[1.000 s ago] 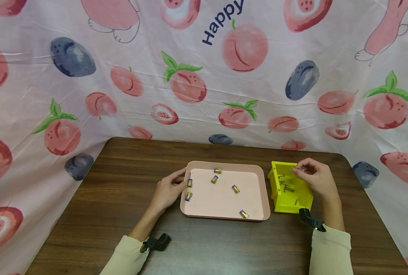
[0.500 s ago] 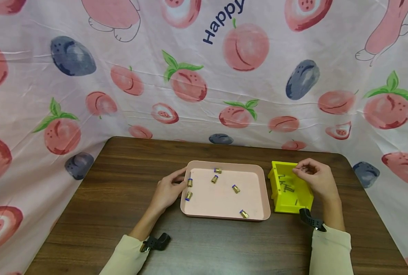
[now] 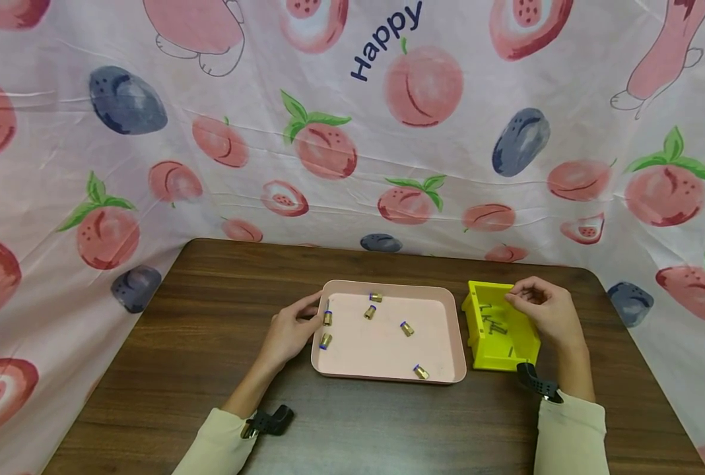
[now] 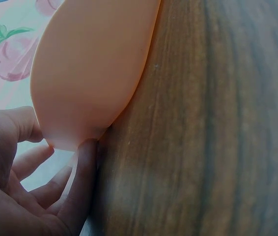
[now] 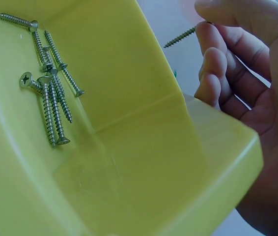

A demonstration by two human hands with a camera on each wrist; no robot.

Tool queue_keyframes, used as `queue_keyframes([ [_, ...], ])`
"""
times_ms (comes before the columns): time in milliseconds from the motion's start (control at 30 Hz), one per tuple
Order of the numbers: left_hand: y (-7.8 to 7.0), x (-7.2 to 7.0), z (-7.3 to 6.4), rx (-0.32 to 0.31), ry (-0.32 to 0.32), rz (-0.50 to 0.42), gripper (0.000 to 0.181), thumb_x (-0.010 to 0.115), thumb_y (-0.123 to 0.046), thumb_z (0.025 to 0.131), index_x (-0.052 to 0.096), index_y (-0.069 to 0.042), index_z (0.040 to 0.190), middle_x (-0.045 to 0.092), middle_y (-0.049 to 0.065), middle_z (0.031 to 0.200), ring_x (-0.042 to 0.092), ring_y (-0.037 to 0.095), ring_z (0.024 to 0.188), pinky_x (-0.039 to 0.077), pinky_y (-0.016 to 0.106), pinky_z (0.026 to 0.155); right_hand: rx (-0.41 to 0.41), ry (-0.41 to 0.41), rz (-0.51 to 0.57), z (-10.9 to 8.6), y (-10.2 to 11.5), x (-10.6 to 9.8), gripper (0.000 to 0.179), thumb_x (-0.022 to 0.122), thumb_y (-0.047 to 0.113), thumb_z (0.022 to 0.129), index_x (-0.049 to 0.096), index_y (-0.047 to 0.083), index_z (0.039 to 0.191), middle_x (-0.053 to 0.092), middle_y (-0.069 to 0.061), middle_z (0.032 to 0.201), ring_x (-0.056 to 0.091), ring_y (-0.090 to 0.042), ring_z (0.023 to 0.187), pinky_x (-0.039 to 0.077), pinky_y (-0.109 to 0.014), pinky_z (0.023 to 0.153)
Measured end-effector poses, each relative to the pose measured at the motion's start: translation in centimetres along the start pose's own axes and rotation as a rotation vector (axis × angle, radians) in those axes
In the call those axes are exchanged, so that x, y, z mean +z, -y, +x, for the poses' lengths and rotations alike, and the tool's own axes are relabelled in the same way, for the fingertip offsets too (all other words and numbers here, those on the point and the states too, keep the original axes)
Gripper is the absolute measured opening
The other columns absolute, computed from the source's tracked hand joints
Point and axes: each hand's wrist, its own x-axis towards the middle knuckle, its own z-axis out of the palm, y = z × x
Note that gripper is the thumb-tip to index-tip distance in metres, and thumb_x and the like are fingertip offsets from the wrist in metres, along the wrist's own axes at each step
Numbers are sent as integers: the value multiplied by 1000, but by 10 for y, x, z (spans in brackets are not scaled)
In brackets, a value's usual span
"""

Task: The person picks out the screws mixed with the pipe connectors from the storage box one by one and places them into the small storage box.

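My left hand [image 3: 292, 333] grips the left end of a pink tray [image 3: 376, 356], thumb at the rim and fingers against the outer wall, as the left wrist view shows. Several brass fittings with blue collars, one of them a fitting [image 3: 407, 328] near the middle, lie scattered in the tray. A thin screw [image 3: 327, 305] seems to stand by the fitting at the left wall. Over the yellow bin [image 3: 501, 363], my right hand [image 3: 547, 313] pinches a screw [image 5: 180, 37] between thumb and forefinger, its pointed end sticking out. Its head is hidden by the fingers.
Inside the bin lies a loose pile of several cross-head screws [image 5: 50, 98]. The bin stands just right of the tray on a dark wooden table [image 3: 239, 277]. A fruit-printed cloth [image 3: 340, 218] hangs behind and at both sides.
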Motion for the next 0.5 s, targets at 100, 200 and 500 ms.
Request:
queue_keyframes([
  [100, 3, 1, 2, -26, 3, -3, 53, 77, -20, 99, 70, -19, 152, 82, 9, 111, 81, 17, 83, 65, 37, 69, -8, -3, 8, 0, -1, 0, 9, 81, 0, 97, 75, -6, 100, 65, 6, 82, 52, -13, 70, 44, -21, 61],
  [200, 21, 2, 9, -33, 9, -15, 54, 80, -24, 98, 71, -25, 151, 82, 4, 110, 81, 14, 83, 64, 33, 68, -13, -6, 14, 0, -1, 0, 9, 81, -1, 97, 74, -6, 99, 65, 6, 82, 52, -13, 69, 44, -21, 60],
  [500, 17, 2, 6, -18, 6, -15, 51, 81, -25, 99, 72, -21, 149, 82, 7, 112, 80, 13, 83, 63, 30, 68, 14, -5, 15, 0, 2, 1, 10, 81, 0, 97, 74, -6, 101, 66, 6, 84, 53, -12, 70, 46, -20, 62],
])
